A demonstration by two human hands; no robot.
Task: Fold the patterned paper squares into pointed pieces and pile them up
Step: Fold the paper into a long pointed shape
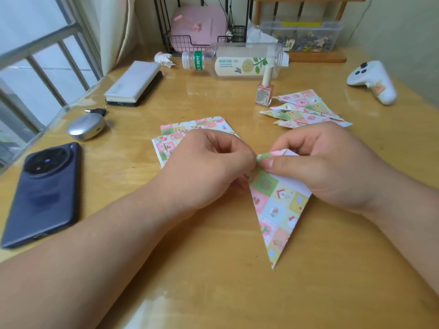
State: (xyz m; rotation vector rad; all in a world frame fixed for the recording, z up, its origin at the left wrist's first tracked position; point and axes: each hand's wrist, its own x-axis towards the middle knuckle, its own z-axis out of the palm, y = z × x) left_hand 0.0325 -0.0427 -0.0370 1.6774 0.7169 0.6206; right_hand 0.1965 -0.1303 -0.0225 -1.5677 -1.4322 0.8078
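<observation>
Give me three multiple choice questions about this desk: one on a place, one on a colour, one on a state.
1. The pile of folded pieces lies: A on the floor; B beside the nail polish bottle; C on a chair.
2. The phone is: A white; B red; C dark blue.
3. The paper being folded is: A pinched by left hand and right hand; B lying untouched; C crumpled.
Key: B, it sits right of the bottle; C, its back looks dark blue; A, both pinch its top.
</observation>
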